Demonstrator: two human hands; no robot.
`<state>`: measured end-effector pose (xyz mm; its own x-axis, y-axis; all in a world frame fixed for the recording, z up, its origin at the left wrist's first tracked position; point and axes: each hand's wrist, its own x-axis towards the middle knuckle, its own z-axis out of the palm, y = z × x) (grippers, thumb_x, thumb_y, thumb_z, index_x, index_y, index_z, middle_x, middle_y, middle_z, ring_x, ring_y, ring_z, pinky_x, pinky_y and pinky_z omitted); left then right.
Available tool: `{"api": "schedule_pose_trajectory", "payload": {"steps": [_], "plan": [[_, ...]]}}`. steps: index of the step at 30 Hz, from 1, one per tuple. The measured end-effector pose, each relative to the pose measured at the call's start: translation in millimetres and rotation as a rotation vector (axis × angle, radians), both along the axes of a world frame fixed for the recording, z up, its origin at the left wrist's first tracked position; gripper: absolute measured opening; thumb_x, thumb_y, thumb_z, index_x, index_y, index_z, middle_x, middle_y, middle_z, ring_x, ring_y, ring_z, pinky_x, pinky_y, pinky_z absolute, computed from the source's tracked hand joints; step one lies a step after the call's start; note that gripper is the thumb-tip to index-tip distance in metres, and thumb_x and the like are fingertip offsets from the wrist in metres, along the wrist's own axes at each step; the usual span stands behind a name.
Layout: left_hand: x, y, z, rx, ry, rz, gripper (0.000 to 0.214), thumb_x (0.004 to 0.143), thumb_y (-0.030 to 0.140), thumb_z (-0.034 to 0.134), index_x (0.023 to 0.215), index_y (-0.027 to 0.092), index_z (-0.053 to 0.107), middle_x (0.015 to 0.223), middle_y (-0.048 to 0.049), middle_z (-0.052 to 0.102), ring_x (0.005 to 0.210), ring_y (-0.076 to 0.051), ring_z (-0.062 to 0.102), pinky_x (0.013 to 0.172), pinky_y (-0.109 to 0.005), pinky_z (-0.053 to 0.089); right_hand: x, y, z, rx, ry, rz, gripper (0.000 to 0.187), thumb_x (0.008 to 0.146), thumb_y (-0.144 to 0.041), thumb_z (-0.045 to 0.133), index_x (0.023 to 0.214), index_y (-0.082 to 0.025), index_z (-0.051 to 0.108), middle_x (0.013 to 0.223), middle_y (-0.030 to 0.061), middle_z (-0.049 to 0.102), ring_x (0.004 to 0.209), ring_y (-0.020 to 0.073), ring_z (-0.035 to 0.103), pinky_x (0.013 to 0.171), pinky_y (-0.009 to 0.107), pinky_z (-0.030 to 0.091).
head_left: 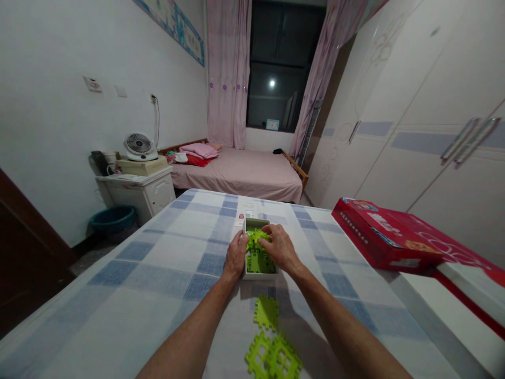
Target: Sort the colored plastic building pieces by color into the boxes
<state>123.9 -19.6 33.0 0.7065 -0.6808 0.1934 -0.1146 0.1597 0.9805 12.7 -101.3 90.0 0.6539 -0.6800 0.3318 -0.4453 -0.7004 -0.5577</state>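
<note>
A small white box (260, 276) stands on the checked cloth, with several lime-green interlocking puzzle pieces (259, 262) inside it. My left hand (235, 255) grips the box along its left wall. My right hand (282, 246) reaches over the right wall, its fingers pinched on a green puzzle piece (256, 238) in the upper part of the box. Just this side of the box lies a solid square green piece (266, 312). Nearer to me, window-patterned green pieces (284, 358) overlap on the cloth.
A white lid or card with a red mark (242, 216) lies behind the box. At the right are a large red box (390, 231) and a white box (442, 321). Past the table (158, 247) stand a bed (252, 171), a cabinet with a fan (139, 146) and a teal bin (114, 218).
</note>
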Motion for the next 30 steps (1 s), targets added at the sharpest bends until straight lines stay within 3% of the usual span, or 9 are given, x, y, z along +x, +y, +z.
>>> {"api": "schedule_pose_trajectory", "payload": {"steps": [8, 12, 16, 21, 25, 30], "plan": [[1.7, 0.4, 2.2, -0.018, -0.042, -0.030, 0.040, 0.084, 0.048, 0.044, 0.102, 0.016, 0.062, 0.098, -0.0070, 0.067, 0.084, -0.020, 0.059, 0.078, -0.029, 0.045, 14.6, 10.6, 8.8, -0.026, -0.082, 0.084, 0.023, 0.078, -0.015, 0.059, 0.101, -0.015, 0.062, 0.106, 0.0077, 0.058, 0.096, 0.0163, 0.056, 0.089, 0.029, 0.043], [1.2, -0.7, 3.7, -0.069, 0.004, -0.057, 0.042, 0.084, 0.049, 0.044, 0.101, 0.015, 0.062, 0.100, -0.0073, 0.067, 0.085, -0.019, 0.059, 0.080, -0.028, 0.045, -2.4, 16.0, 11.3, -0.180, 0.063, 0.039, 0.024, 0.082, -0.027, 0.061, 0.104, -0.019, 0.064, 0.109, 0.0077, 0.060, 0.107, 0.0230, 0.051, 0.091, 0.037, 0.038], [2.9, -2.8, -1.5, -0.050, -0.008, -0.052, 0.044, 0.082, 0.050, 0.048, 0.102, 0.014, 0.063, 0.103, -0.0082, 0.067, 0.091, -0.020, 0.060, 0.084, -0.029, 0.044, -5.5, 15.3, 3.6, -0.216, 0.167, 0.003, 0.020, 0.085, -0.027, 0.059, 0.103, -0.024, 0.065, 0.108, 0.0055, 0.063, 0.106, 0.0235, 0.053, 0.091, 0.041, 0.034], [5.5, -3.8, -3.6, -0.060, -0.032, -0.058, 0.041, 0.084, 0.047, 0.047, 0.104, 0.015, 0.064, 0.105, -0.0086, 0.067, 0.093, -0.021, 0.060, 0.087, -0.031, 0.044, 13.0, 8.3, 1.3, -0.206, 0.042, 0.143, 0.020, 0.089, -0.024, 0.053, 0.104, -0.025, 0.067, 0.114, 0.0035, 0.064, 0.110, 0.0186, 0.054, 0.098, 0.039, 0.029], [4.2, -3.1, -0.7, -0.077, -0.030, -0.048, 0.041, 0.085, 0.045, 0.045, 0.103, 0.014, 0.064, 0.103, -0.0082, 0.068, 0.092, -0.020, 0.060, 0.087, -0.032, 0.044, 13.6, 2.9, 6.1, -0.214, -0.041, 0.089, 0.024, 0.089, -0.025, 0.052, 0.108, -0.023, 0.067, 0.118, 0.0051, 0.063, 0.113, 0.0194, 0.052, 0.100, 0.038, 0.030], [2.1, -2.8, 2.0, -0.062, -0.048, -0.056, 0.041, 0.081, 0.047, 0.048, 0.098, 0.014, 0.064, 0.101, -0.0092, 0.068, 0.094, -0.022, 0.059, 0.090, -0.033, 0.043, 15.3, 4.1, 3.5, -0.247, 0.129, 0.207, 0.018, 0.088, -0.024, 0.054, 0.091, -0.024, 0.071, 0.111, 0.0032, 0.066, 0.112, 0.0223, 0.052, 0.101, 0.048, 0.026]]}}
